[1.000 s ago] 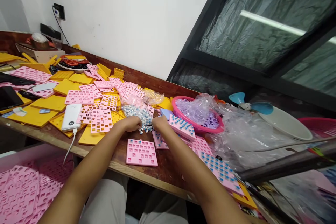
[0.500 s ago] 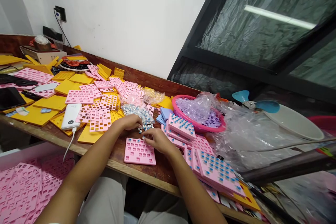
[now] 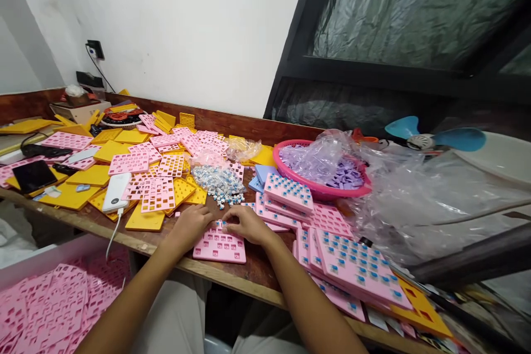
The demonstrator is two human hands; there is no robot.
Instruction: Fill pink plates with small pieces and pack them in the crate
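A pink plate with square holes [image 3: 219, 247] lies near the front edge of the wooden table [image 3: 257, 276]. My left hand [image 3: 191, 225] rests on the plate's left far corner. My right hand [image 3: 248, 224] touches its far edge, fingers curled over small white-and-blue pieces; whether it pinches one I cannot tell. A heap of the same small white-and-blue pieces [image 3: 219, 183] lies just beyond the hands. To the right are pink plates filled with blue pieces [image 3: 357, 265], and a stack of them [image 3: 288, 194].
Many pink and yellow plates [image 3: 157, 191] cover the left of the table, with a white power bank [image 3: 116, 192] and a phone [image 3: 33, 176]. A pink basket [image 3: 319, 189] of purple parts and clear plastic bags [image 3: 415, 199] sit right. A box of pink plates [image 3: 45, 304] is below left.
Both hands drew back from the heap of small pieces to the pink plate in front. The camera tilted and shifted, so the table looks more level.
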